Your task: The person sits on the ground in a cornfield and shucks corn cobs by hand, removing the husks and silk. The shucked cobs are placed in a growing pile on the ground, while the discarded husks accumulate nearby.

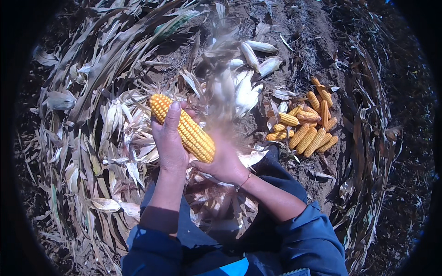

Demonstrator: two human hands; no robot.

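Note:
A husked yellow ear of corn (184, 129) lies slantwise in front of me, its tip to the upper left. My left hand (171, 140) is closed round its side and back, the thumb pressed along the kernels. At the lower right end, my right hand (228, 163) closes on the ear's base with the thumb against it. A hazy smear covers the right fingers, so whether they also hold husk cannot be made out. Pale loose husks (248, 158) show just beyond that hand, and more dry husks (218, 200) lie between my legs.
Husked ears (306, 124) are heaped on the soil to the right. Several ears still in pale husks (261, 47) lie ahead. Dry stalks and leaves (87, 115) are piled along the left, with another row of stalks (368, 152) at the right.

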